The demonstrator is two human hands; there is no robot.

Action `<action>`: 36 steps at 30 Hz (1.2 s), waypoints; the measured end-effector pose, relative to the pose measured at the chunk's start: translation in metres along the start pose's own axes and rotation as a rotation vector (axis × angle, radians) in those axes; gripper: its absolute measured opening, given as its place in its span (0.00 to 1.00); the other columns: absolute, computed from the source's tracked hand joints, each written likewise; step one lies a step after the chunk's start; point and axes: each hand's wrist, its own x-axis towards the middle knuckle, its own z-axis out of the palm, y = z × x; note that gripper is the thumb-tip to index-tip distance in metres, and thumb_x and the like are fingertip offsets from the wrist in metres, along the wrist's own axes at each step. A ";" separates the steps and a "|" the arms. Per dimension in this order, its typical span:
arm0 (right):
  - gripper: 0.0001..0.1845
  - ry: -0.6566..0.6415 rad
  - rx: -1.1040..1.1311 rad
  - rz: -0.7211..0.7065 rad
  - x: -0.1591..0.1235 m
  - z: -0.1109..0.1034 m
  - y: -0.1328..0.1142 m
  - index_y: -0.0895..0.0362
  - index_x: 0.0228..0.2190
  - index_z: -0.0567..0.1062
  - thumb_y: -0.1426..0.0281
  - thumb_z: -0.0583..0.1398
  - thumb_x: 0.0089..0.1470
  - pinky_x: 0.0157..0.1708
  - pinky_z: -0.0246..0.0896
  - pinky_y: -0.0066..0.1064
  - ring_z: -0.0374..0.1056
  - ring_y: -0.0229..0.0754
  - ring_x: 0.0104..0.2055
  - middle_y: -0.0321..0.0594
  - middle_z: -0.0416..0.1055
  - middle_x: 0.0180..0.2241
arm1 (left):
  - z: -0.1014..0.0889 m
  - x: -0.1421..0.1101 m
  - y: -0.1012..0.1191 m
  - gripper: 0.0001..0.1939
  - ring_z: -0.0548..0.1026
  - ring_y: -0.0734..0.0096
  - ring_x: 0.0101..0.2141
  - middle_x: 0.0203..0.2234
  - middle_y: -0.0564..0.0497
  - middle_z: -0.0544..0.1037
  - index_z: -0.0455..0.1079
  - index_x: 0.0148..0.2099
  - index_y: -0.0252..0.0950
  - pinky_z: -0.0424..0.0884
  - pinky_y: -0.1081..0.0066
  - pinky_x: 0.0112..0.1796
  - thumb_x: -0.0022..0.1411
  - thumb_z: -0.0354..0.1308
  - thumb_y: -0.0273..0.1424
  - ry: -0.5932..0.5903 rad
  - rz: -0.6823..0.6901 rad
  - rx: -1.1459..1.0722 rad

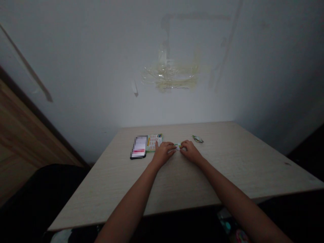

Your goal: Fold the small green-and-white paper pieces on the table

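Between my two hands, low over the middle of the table, is a small piece of white and green paper [178, 146]. My left hand [163, 153] has its fingers closed on the paper's left side, with the thumb side toward the printed sheet. From the right, my right hand [190, 152] pinches the other side. Much of the paper is hidden by the fingers, so its folds cannot be made out. Just left of my left hand lies a printed sheet [152, 141] with rows of small pictures. A phone [139, 147] with a lit, blurred screen lies beside that sheet.
A small crumpled green and white wrapper [197, 138] lies beyond my right hand. The pale wooden table [227, 158] reaches back to a wall [101, 67] with old tape marks. Below the front edge at right are colourful items, partly hidden in the dark.
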 end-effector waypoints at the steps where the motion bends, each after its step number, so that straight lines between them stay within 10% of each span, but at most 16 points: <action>1: 0.05 -0.003 0.003 0.004 0.000 0.000 0.001 0.58 0.34 0.77 0.74 0.62 0.52 0.52 0.58 0.37 0.64 0.45 0.48 0.44 0.72 0.41 | 0.001 0.000 0.000 0.13 0.70 0.58 0.55 0.52 0.51 0.77 0.75 0.51 0.52 0.37 0.33 0.61 0.66 0.56 0.38 -0.008 0.004 0.010; 36: 0.11 -0.063 -0.023 -0.035 0.002 -0.006 0.008 0.56 0.39 0.82 0.75 0.60 0.55 0.54 0.61 0.38 0.69 0.45 0.48 0.45 0.76 0.43 | -0.002 -0.001 0.003 0.16 0.63 0.51 0.61 0.57 0.56 0.74 0.71 0.55 0.59 0.28 0.28 0.58 0.68 0.52 0.44 -0.154 0.035 0.125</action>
